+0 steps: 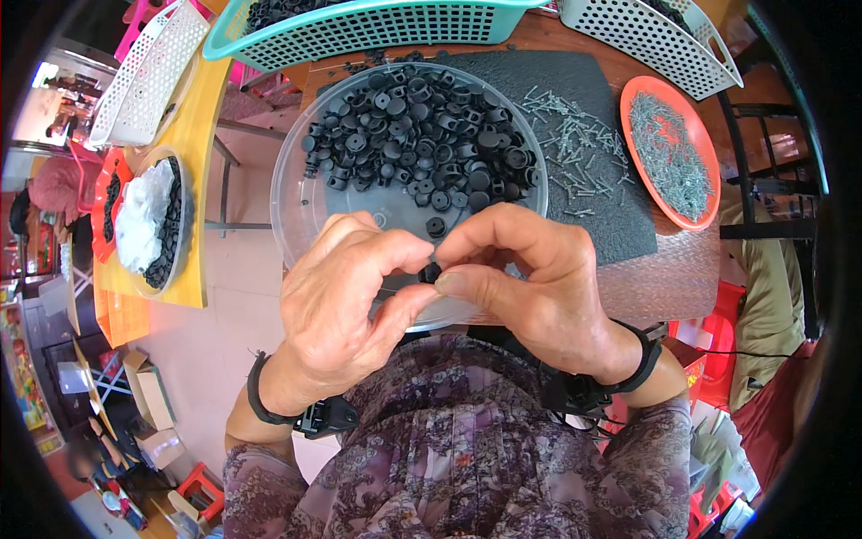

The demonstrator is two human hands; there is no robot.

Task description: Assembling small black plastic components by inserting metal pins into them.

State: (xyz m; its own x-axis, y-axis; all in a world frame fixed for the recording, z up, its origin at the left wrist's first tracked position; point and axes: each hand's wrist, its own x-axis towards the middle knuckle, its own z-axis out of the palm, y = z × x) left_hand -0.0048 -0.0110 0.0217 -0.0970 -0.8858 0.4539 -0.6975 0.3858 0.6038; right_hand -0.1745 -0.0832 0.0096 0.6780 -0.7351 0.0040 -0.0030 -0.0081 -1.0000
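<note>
One yellow desk (pixel 201 225) stands at the far left, carrying a white perforated basket (pixel 148 81), a red dish (pixel 101 207) of black pieces and a white plastic bag (pixel 144 216) set in a container. Right of a gap, a teal basket (pixel 386 43) sits at the back of a brown desk (pixel 575 47). In front of it is a clear round tub (pixel 296 193), with a pile of black caps (pixel 413 126) toward its rear and one loose cap (pixel 436 226) apart from the pile.

The left hand (pixel 337 287) is positioned over the near side of the tub; its thumb and index finger pinch a small black part (pixel 430 271). The right hand (pixel 539 278) meets it from the other side, thumb and index finger closed on the same part. Whether the right fingers also hold a second item cannot be told.

To the right, loose metal fasteners (pixel 579 144) lie on a dark mat (pixel 620 235); an orange dish (pixel 634 99) beyond holds more.

Step in hand, as judged: two-handed manipulation of a single part. The next move likely calls for a steady left pinch and fine fingertip control on the right.
</note>
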